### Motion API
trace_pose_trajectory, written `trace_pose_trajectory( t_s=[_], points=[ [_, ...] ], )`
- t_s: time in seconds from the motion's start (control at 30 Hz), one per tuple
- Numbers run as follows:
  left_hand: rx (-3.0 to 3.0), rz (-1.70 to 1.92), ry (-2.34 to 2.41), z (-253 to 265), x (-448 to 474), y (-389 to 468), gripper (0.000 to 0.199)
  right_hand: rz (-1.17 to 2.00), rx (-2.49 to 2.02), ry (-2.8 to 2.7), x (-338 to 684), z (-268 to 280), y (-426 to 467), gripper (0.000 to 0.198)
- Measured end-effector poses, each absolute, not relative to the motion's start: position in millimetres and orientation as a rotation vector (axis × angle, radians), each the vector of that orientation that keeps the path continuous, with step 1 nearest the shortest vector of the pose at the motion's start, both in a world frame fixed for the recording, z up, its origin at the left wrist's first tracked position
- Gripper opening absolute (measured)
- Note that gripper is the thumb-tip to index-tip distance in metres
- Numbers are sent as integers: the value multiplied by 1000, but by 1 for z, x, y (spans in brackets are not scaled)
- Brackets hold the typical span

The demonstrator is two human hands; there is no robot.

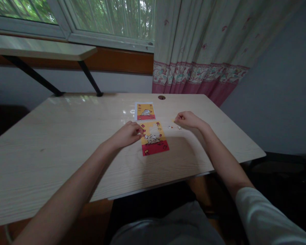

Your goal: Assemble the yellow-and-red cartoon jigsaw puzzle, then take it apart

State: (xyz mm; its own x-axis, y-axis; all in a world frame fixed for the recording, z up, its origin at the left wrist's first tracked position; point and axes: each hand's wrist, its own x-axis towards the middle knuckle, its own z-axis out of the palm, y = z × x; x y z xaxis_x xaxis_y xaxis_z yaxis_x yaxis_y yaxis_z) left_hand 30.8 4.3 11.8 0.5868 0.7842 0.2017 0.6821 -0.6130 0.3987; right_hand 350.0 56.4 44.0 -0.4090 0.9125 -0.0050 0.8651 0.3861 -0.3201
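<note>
A yellow and red picture card (155,148) with a white cartoon animal lies on the desk in front of me. At its left edge is my left hand (131,134), thumb and finger pinched together; whatever they hold is too small to make out. My right hand (188,119) rests to the card's right, fingers closed on a small yellow piece (173,120) that shows at the tips. Between card and right hand lie a little white and red piece (170,127) and another small pale piece (179,128). Behind the card is a smaller matching picture (146,111) with a white border.
The pale wood desk (66,146) reaches to the wall, with a round brown cable hole (162,97) near its back edge. A raised shelf (43,47) on black legs stands at the back left. A curtain (193,51) hangs behind.
</note>
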Motion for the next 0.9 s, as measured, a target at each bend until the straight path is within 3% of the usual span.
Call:
trace_pose_trajectory(
  t_s=[0.2,0.4,0.9],
  points=[
    [2553,540,1147,14,35,2,27,539,-1698,-2510,379,49,56,21],
    [2597,466,1134,18,37,0,27,762,-1673,-2526,381,45,54,23],
    [2617,499,1147,17,39,-2,24,646,-1424,-2584,350,40,45,18]
  ],
)
